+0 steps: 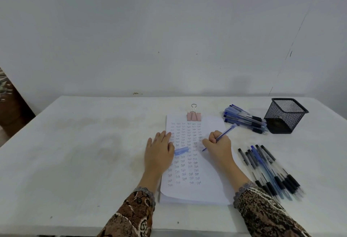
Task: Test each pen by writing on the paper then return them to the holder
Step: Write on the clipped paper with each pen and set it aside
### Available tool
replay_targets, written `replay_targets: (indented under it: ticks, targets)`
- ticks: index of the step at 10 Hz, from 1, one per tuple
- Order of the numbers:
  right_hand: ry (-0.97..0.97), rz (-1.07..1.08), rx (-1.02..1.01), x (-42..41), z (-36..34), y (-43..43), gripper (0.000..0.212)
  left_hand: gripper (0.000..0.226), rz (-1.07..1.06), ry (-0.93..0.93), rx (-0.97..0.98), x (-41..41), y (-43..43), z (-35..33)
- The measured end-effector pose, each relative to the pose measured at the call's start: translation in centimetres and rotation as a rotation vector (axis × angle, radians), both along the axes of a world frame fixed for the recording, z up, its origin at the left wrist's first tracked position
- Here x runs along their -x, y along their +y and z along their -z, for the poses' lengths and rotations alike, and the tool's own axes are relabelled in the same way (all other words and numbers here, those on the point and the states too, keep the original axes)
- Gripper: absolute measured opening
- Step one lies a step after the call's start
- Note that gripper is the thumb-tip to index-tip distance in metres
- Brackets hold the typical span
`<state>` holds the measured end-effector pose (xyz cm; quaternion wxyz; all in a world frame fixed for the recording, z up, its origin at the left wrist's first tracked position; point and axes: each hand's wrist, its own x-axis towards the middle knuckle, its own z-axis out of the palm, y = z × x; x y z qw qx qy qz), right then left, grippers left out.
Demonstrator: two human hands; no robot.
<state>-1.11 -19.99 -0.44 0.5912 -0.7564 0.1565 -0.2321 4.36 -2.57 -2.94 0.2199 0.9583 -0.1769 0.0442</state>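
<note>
A stack of white paper (pixel 210 178), covered in rows of handwritten words, lies in the middle of the table under a pink binder clip (pixel 194 116). My right hand (pixel 218 147) grips a blue pen (pixel 226 132) with its tip on the paper. My left hand (pixel 159 151) lies flat on the sheet's left edge, and a blue pen cap (pixel 181 150) sticks out from under its thumb side. The black mesh holder (pixel 285 115) stands at the back right; I see no pens in it.
A pile of blue pens (pixel 244 119) lies just left of the holder. Several black and blue pens (pixel 270 171) lie fanned out to the right of the paper. The table (pixel 84 152) is white and backs onto a wall.
</note>
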Motion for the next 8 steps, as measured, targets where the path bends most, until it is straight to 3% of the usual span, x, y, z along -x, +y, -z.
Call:
replay_targets:
  ticks: [6, 7, 8]
  targets:
    - [-0.014, 0.047, 0.006, 0.00, 0.05, 0.04, 0.045, 0.046, 0.007, -0.003, 0.002, 0.13, 0.05, -0.20]
    - [-0.033, 0.041, 0.003, 0.06, 0.08, 0.05, 0.046, 0.044, 0.016, -0.031, 0.083, 0.22, 0.05, -0.20]
    - [-0.028, 0.048, -0.168, -0.06, 0.28, -0.57, 0.047, 0.039, 0.012, -0.163, 0.380, 0.83, 0.24, -0.72]
